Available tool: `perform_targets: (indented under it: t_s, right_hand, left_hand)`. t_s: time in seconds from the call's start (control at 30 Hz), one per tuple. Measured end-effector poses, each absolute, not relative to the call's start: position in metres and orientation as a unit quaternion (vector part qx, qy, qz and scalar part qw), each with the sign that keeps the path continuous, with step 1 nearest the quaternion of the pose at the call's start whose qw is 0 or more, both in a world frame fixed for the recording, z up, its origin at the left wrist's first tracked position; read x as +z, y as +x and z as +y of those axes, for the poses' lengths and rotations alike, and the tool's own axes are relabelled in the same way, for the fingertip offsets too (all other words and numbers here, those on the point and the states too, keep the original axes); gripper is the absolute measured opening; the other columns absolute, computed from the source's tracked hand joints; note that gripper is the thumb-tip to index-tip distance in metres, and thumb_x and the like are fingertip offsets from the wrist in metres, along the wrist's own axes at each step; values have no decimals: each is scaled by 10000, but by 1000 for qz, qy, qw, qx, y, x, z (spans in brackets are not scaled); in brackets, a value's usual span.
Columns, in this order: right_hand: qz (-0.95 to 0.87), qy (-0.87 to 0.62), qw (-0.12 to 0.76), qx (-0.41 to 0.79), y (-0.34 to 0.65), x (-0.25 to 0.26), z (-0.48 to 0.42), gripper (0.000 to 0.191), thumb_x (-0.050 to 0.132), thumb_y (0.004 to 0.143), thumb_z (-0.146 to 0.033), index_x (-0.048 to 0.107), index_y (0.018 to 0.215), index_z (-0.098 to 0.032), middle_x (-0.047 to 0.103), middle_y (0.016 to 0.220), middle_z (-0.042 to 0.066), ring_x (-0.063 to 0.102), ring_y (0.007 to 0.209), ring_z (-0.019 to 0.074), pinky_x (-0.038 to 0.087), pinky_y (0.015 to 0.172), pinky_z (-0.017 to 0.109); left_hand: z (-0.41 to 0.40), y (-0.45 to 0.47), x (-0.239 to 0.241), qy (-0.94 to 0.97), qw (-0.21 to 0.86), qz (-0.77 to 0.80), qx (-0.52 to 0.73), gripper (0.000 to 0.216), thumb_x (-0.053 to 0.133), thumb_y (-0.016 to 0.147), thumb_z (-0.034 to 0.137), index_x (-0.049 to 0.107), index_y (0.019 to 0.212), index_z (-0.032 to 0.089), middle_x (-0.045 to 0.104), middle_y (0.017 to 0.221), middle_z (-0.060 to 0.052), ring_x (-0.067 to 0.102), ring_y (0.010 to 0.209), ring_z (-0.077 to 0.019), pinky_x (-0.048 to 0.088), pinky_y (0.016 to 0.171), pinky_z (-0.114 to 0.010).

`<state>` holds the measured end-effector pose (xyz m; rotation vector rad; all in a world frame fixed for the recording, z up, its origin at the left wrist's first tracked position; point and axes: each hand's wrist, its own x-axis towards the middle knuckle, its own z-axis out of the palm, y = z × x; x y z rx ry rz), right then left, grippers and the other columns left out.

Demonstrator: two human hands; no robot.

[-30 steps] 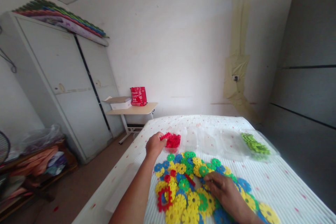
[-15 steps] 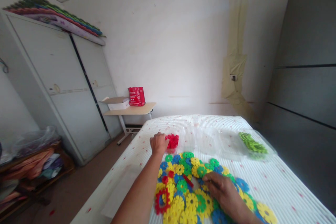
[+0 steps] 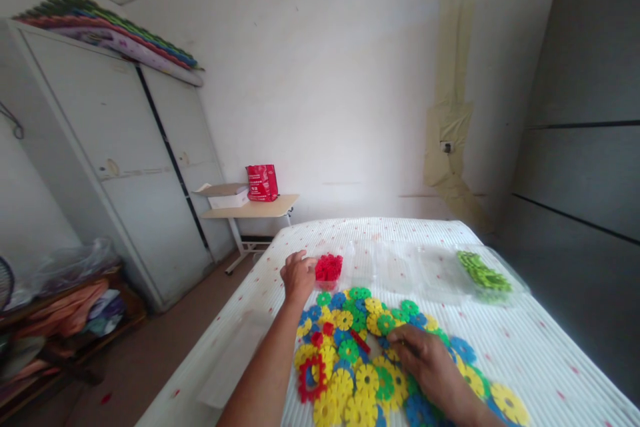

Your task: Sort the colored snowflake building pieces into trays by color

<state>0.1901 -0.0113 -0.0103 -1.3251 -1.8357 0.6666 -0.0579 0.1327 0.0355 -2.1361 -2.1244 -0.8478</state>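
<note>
My left hand (image 3: 299, 276) is at the left side of a clear compartment heaped with small red plastic pieces (image 3: 329, 267). Its fingers are apart and bent toward the rim, with nothing visible in them. Over the right part of a pile of yellow, blue and green notched plastic discs (image 3: 367, 379), my right hand (image 3: 425, 357) has its fingers pressed together and pointing down. What they hold, if anything, is hidden. Among the discs lie a red square notched frame (image 3: 313, 379), a red bar (image 3: 360, 341) and two small red pieces (image 3: 317, 339).
Light green pieces (image 3: 484, 272) fill the right end of the clear divided tray (image 3: 395, 273). A transparent sheet or lid (image 3: 233, 357) lies left of my left forearm. Beyond the bed-like surface (image 3: 560, 360), a small table (image 3: 260, 207) bears a red bag (image 3: 263, 183) and a box (image 3: 227, 197).
My left hand has drawn slightly left, away from the red pieces, and its fingers have spread. My right hand stays nearly in place. The view has shifted a little.
</note>
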Motion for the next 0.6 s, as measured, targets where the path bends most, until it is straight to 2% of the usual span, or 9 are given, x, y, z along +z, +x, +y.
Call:
perform_targets:
  t_s: [0.1,0.2,0.33,0.43,0.6]
  right_hand:
    - [-717,-519,386,260,191,-12,-11,221,437,830,-308,628,841,-198,653,746,20,586,660,162,445,609,239]
    - [-716,-514,393,263,191,-10,-11,227,434,831,-308,630,846,-195,661,762,27,595,671,165,453,624,244]
    - [-717,-506,400,264,189,-7,-12,229,432,834,-304,633,834,-195,668,791,34,606,719,173,459,663,250]
    - [-718,-506,402,259,189,-6,-13,215,442,831,-297,634,836,-201,667,792,30,604,719,173,456,658,248]
    - [-717,-510,395,263,189,-9,-12,212,440,832,-292,630,837,-198,659,775,25,595,703,169,453,648,252]
  left_hand:
    - [113,-54,41,-718,-24,-637,-281,279,482,761,112,696,888,238,659,1040,-22,531,1033,-199,376,909,-329]
    - [88,-45,36,-779,-76,-564,-263,202,562,714,129,710,786,246,688,860,23,582,884,-141,415,832,-228]
    - [58,-29,17,-860,-137,-441,-217,231,588,673,105,722,795,247,660,846,-5,565,867,-155,413,812,-250]
    - [47,-20,6,-880,-92,-429,-184,283,557,685,70,717,825,257,629,847,-20,531,878,-171,382,837,-299]
    - [42,-14,1,-880,-23,-447,-160,163,560,714,99,677,700,211,578,821,-35,483,892,-186,367,778,-303]
